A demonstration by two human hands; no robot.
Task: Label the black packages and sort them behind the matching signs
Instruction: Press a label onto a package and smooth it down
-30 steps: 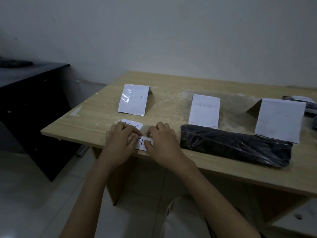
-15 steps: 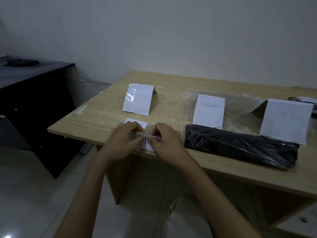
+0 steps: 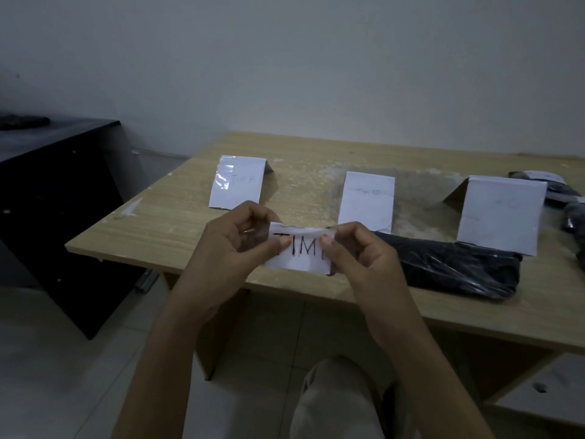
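Observation:
Both hands hold up a white paper label (image 3: 300, 251) with "TIM" handwritten in black, above the table's near edge. My left hand (image 3: 231, 245) pinches its left end and my right hand (image 3: 357, 251) pinches its right end, hiding the rest of the writing. A long black package (image 3: 452, 267) lies on the wooden table (image 3: 164, 229) to the right of my hands. Three folded white signs stand behind: one marked "Tim A" (image 3: 237, 182) on the left, a middle sign (image 3: 367, 198), and a right sign (image 3: 500, 213) with faint writing.
More black packages (image 3: 566, 201) lie at the table's far right edge, partly cut off. A dark cabinet (image 3: 57, 191) stands to the left of the table. A white wall runs behind. My knee (image 3: 335, 403) shows below the table edge.
The label lay flat on the table under both hands; now both hands have lifted it off the table and hold it up facing me. The camera view has shifted slightly.

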